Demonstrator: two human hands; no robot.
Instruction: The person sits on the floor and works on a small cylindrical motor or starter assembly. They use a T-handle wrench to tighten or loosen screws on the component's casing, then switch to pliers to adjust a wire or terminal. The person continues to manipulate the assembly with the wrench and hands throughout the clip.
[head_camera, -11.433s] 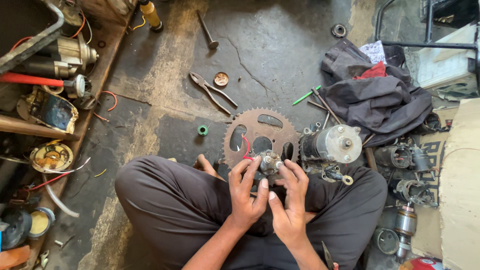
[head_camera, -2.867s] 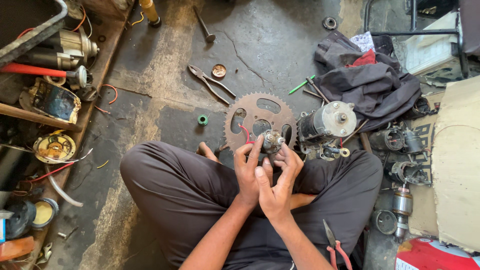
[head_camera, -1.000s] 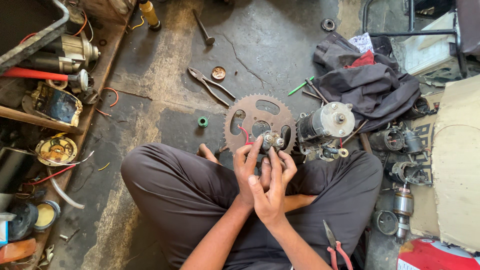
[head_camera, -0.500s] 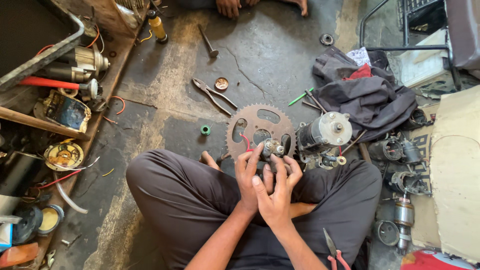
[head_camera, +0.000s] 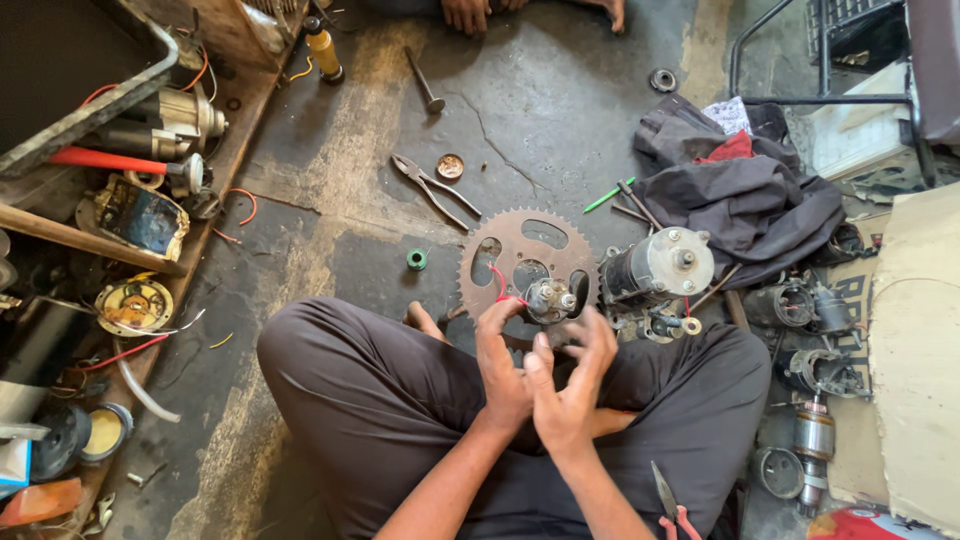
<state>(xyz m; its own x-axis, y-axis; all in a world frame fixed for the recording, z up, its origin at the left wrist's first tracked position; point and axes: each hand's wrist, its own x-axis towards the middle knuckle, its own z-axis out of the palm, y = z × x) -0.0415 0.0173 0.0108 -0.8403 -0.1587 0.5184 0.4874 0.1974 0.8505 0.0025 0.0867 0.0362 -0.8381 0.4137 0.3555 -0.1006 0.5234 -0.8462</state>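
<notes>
I sit cross-legged on a stained concrete floor. My left hand (head_camera: 503, 368) and my right hand (head_camera: 572, 390) are close together in front of my lap, both gripping a small metal motor part (head_camera: 549, 299) with a red wire at its side. The part is held just over a large rusty toothed sprocket (head_camera: 524, 258) lying flat on the floor. A grey cylindrical starter motor (head_camera: 660, 266) lies just right of the sprocket.
Pliers (head_camera: 432, 187), a small round lid (head_camera: 450, 166) and a green spool (head_camera: 417, 259) lie ahead. A dark cloth heap (head_camera: 745, 200) sits at right, with motor parts (head_camera: 815, 330) below it. Red-handled pliers (head_camera: 672, 508) rest on my right leg. Another person's feet (head_camera: 466, 12) show at the top edge. Cluttered shelves (head_camera: 110, 220) line the left.
The view shifted so another person's feet appear at the top. My hands stay together on the small motor part over the sprocket, with only slight finger movement.
</notes>
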